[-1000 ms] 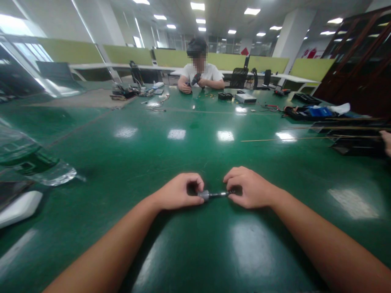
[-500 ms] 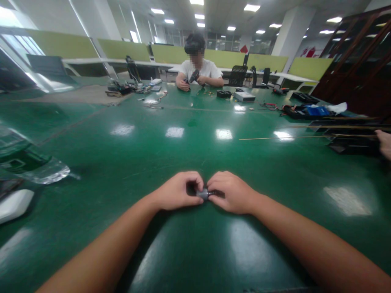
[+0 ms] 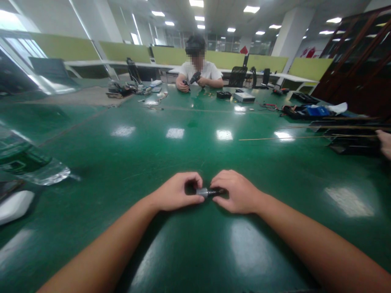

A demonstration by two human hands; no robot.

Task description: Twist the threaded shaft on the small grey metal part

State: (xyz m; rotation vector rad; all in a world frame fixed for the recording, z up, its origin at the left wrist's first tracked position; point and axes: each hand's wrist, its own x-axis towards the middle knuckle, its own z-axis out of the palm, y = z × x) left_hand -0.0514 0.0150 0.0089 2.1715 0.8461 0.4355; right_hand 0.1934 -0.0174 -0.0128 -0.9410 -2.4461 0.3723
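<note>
My left hand [image 3: 179, 192] is closed, its thumb and fingers pinching a small grey cylindrical part [image 3: 201, 192] just above the green table [image 3: 189, 248]. A thin black shaft [image 3: 216, 192] sticks out of the grey end toward the right, lying roughly level. Around that shaft, my right hand [image 3: 240, 191] is held with its thumb below and curled fingers above, a gap showing between them. The shaft's far tip lies partly in the shadow of the right palm. The exact kind of this two-part piece cannot be made out.
A clear plastic bottle [image 3: 33, 162] lies at left, near a white rounded object [image 3: 15, 207]. Across the table sits a person [image 3: 200, 71] holding a dark tool. At right are black trays [image 3: 351, 140], thin rods and another person's hand [image 3: 384, 142].
My right hand has shifted slightly right and its fingers have loosened, baring more of the black shaft. My left hand stays on the grey part, almost unmoved.
</note>
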